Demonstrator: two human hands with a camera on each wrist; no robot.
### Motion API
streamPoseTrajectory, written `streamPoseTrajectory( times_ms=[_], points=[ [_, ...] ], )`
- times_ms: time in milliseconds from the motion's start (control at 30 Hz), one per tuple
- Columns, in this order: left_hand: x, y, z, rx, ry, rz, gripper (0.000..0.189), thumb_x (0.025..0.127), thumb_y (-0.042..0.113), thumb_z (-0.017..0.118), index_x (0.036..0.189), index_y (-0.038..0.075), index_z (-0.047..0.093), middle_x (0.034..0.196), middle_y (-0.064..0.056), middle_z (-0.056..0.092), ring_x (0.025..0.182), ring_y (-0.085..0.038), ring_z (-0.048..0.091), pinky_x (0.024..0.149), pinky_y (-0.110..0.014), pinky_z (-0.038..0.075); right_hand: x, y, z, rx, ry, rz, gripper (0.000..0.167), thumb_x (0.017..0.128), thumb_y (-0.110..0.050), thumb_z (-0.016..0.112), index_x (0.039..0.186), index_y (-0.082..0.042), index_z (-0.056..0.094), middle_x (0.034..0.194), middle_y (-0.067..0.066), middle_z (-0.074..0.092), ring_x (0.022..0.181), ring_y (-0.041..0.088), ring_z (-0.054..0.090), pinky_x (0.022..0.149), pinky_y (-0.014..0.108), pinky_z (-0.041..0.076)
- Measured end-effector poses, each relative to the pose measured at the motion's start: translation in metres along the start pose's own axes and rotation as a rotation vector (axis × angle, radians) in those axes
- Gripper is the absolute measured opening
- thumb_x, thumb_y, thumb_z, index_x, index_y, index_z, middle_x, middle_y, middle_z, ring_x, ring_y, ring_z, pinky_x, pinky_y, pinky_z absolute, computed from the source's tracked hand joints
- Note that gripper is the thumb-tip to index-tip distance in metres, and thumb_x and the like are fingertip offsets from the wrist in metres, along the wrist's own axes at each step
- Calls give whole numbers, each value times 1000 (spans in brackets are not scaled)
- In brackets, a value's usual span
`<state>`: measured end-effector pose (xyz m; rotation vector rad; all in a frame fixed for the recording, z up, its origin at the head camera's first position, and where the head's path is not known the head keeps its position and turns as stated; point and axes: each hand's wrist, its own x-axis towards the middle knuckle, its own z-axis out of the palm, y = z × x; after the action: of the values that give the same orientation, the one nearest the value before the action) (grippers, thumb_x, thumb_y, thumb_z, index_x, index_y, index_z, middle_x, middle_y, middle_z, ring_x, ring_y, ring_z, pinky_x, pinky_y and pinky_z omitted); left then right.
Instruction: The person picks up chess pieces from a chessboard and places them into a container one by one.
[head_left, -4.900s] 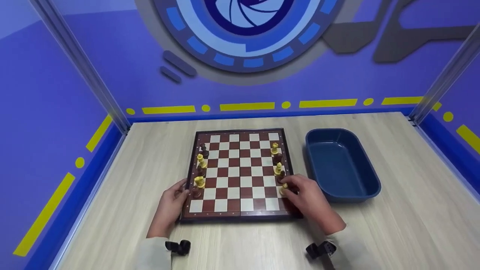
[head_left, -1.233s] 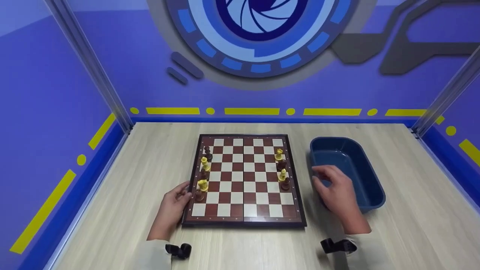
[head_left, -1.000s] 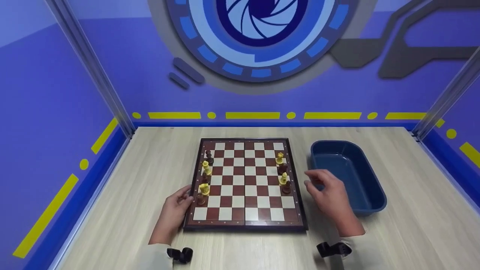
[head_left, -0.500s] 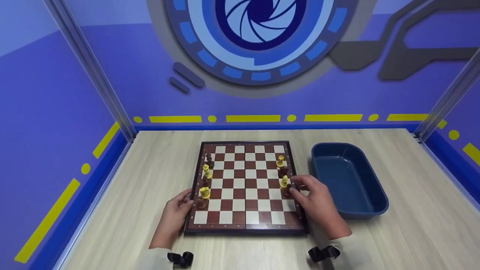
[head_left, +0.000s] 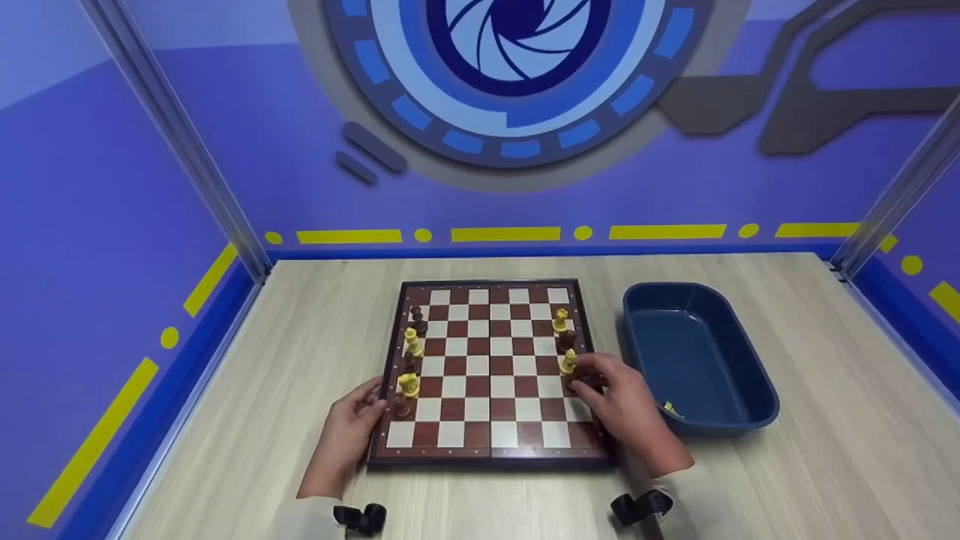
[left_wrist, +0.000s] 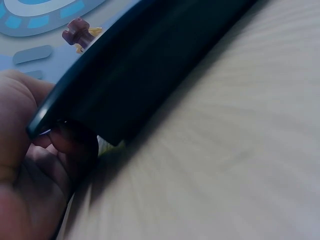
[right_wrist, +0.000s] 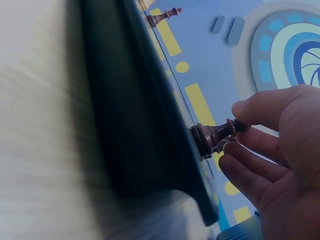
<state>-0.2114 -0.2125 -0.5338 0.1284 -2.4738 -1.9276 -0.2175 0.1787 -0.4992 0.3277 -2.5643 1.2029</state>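
A chessboard (head_left: pixel 480 390) with brown and white squares lies on the table, chess pieces along its two sides. My left hand (head_left: pixel 352 424) grips its left edge; in the left wrist view the thumb lies over the rim and the fingers reach beneath it. At the right side my right hand (head_left: pixel 619 397) pinches the top of a dark brown chess piece (right_wrist: pixel 207 139) between thumb and fingers. That piece stands at the board's surface, partly hidden in the head view. Just behind it are a yellow chess piece (head_left: pixel 568 363) and a dark knight (head_left: pixel 566 341).
To the board's right stands a dark blue tub (head_left: pixel 701 360), a yellow chess piece (head_left: pixel 671 409) inside near its front left corner. Along the board's left side are several pieces, among them a yellow knight (head_left: pixel 409 386) and a dark rook (head_left: pixel 403 407). Blue walls enclose the table (head_left: pixel 322 330).
The yellow piece at the front right has left the board. My right hand went over to the tub, came back, and now pinches the dark piece. The left hand keeps its grip.
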Motion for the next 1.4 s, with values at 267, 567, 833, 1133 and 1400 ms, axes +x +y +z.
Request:
streamPoseTrajectory(
  times_ms=[267, 567, 833, 1133, 1400],
  points=[
    [0, 1, 1, -8, -6, 7, 43, 96, 2, 54, 139, -2, 48, 101, -11, 53, 84, -9, 56, 70, -21, 51, -2, -1, 4, -22, 34, -6, 23, 81, -4, 75, 101, -14, 70, 97, -2, 68, 89, 11, 64, 78, 32, 54],
    [-1, 3, 2, 1, -10, 5, 45, 97, 4, 54, 141, -3, 46, 102, -10, 54, 85, -9, 56, 70, -21, 51, -3, -1, 6, -42, 63, -20, 22, 81, -2, 74, 97, -17, 70, 94, -4, 69, 86, 10, 63, 77, 32, 53],
    [-1, 3, 1, -25, -13, 4, 43, 97, 2, 53, 140, -3, 47, 101, -10, 54, 87, -8, 60, 71, -22, 53, -2, -5, 1, -13, 98, -44, 21, 82, 0, 73, 98, -13, 71, 94, -4, 70, 84, 9, 66, 76, 29, 55],
    [0, 1, 1, 7, 15, -20, 43, 97, 2, 54, 139, 0, 49, 100, -10, 55, 87, -11, 59, 71, -23, 53, 0, -8, -3, 20, 97, -48, 23, 81, 2, 73, 100, -11, 71, 98, -3, 70, 87, 11, 67, 79, 28, 56],
    [1, -1, 0, 5, -17, -8, 45, 97, 4, 54, 140, -4, 46, 101, -11, 54, 84, -9, 57, 69, -22, 51, -1, -12, -11, 55, 107, -26, 22, 82, 3, 71, 99, -11, 71, 96, -2, 69, 86, 13, 68, 80, 30, 56]
  ],
)
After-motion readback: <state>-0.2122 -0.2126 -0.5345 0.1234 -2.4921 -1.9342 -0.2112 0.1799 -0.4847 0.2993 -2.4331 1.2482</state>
